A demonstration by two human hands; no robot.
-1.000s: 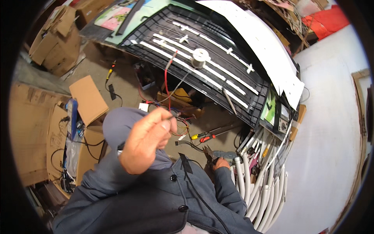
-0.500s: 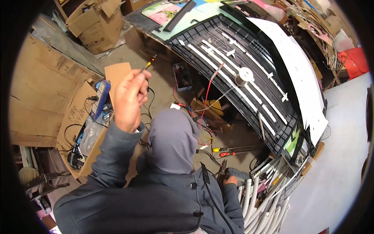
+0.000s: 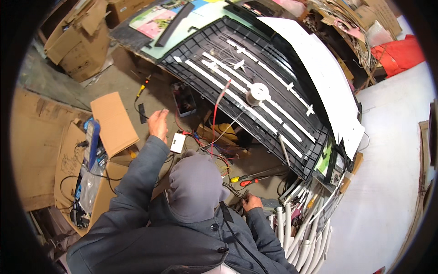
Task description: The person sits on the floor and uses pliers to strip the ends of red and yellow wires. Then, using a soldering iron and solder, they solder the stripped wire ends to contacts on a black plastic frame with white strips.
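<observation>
My left hand (image 3: 158, 125) is closed, fingertips pinched where the thin dark cord of a yellow-and-black soldering iron (image 3: 143, 89) reaches them. The iron points away from me, beyond the hand. Whether it hangs or rests on the floor, I cannot tell. Just nearer than this hand is a white box-shaped piece (image 3: 178, 143) among tangled wires. My right hand (image 3: 250, 202) is low beside my grey-covered knee (image 3: 194, 185), fingers curled in; what they hold is hidden. A red-handled screwdriver (image 3: 248, 182) and a yellow-handled one (image 3: 237, 179) lie just beyond it.
A black ribbed panel (image 3: 219, 41) with white strips and a wire spool (image 3: 258, 93) spans the far right. An open cardboard box (image 3: 102, 208) of electrical items stands left. White tubes (image 3: 287, 228) crowd my right side. A small dark bin (image 3: 184, 98) sits ahead.
My left hand has come down and away from the soldering iron's handle, which it was close to. The view has shifted, so the panel and boxes appear farther left. The right hand stays low.
</observation>
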